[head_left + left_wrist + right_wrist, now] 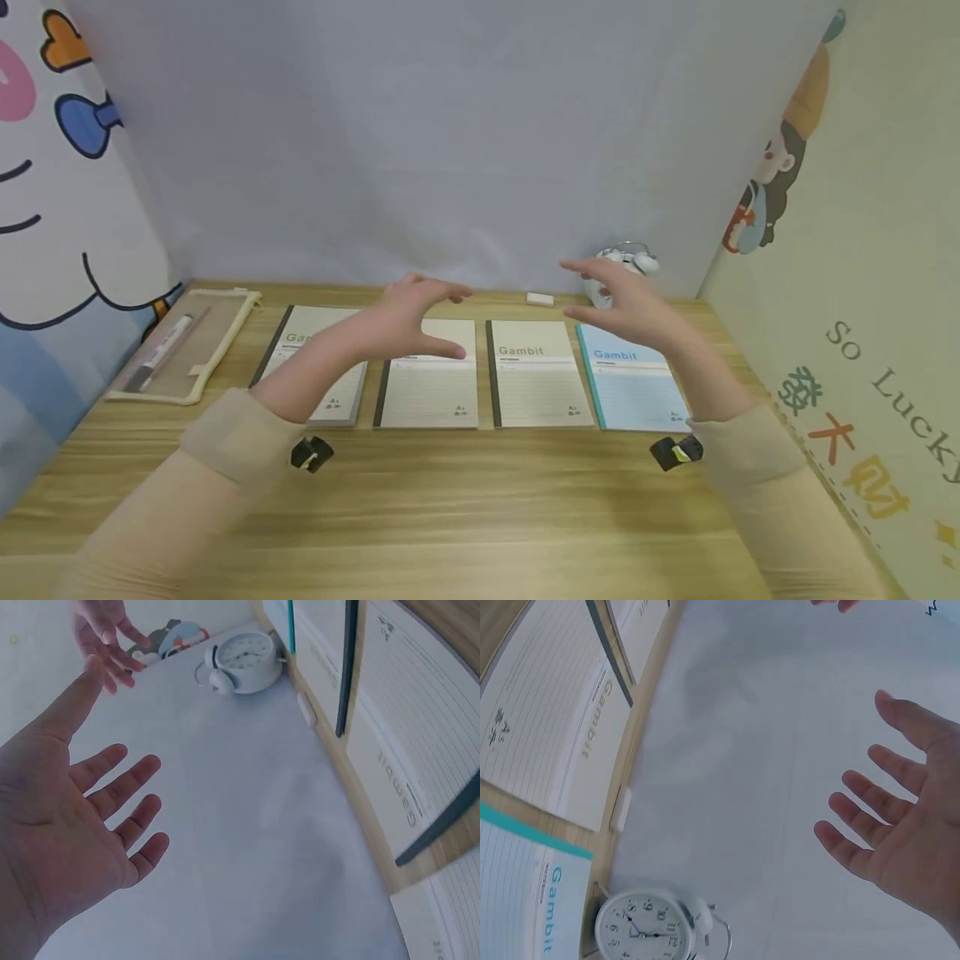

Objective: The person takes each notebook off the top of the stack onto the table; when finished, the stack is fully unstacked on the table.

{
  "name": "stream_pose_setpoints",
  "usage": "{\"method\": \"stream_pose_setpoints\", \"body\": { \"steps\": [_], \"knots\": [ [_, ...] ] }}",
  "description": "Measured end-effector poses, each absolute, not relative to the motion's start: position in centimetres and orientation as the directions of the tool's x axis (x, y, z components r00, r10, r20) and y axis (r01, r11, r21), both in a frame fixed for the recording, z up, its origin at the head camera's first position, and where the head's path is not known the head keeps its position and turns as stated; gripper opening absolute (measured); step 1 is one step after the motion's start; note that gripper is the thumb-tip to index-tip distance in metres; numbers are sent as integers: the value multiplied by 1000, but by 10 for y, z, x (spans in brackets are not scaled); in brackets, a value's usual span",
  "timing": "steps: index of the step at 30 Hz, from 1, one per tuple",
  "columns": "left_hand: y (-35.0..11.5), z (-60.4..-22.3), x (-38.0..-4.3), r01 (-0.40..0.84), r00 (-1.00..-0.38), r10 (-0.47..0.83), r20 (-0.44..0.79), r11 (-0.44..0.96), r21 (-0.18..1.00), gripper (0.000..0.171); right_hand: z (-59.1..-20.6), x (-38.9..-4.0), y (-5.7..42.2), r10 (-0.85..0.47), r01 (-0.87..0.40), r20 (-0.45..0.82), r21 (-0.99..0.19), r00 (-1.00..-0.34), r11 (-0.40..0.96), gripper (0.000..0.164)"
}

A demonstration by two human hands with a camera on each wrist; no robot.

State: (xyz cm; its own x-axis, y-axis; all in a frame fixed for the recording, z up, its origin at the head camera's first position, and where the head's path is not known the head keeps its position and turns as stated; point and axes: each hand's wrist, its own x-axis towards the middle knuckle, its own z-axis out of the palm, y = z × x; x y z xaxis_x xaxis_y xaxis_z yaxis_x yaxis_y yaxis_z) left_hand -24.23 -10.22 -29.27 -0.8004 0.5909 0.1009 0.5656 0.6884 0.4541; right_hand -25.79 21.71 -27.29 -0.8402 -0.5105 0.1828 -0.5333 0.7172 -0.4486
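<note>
Both hands hover above a row of notebooks, palms facing each other, holding nothing. My left hand [401, 321] is over the two left notebooks, its fingers and thumb spread apart. My right hand [626, 304] hangs above the blue notebook [637, 387] and partly covers the white alarm clock [598, 292] behind it. Between the hands lies a cream notebook [538, 383] with a dark spine. Another such notebook [427, 396] and a leftmost notebook [337, 404] sit partly behind the left hand and arm. In the left wrist view the fingers [124, 787] are loosely extended.
A small white eraser [540, 299] lies at the table's back edge. At the left is a mesh zip pouch [225, 333] with a marker [168, 342] in it. A grey cloth [487, 150] hangs behind the wooden table [480, 517]; a printed wall [847, 333] stands at the right.
</note>
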Motion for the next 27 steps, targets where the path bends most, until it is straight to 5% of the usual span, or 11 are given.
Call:
{"method": "stream_pose_setpoints", "body": {
  "steps": [13, 27],
  "knots": [
    [-196, -307, -234, 543, -837, 503, 215, 722, 429, 74, -278, -255, 131, -590, -634, 257, -457, -766, 624, 67],
    [-280, -354, -238, 407, -912, 377, 160, 793, 454, 81, -333, -257, 56, -620, -604, 170, -521, -766, 603, 68]
  ]
}}
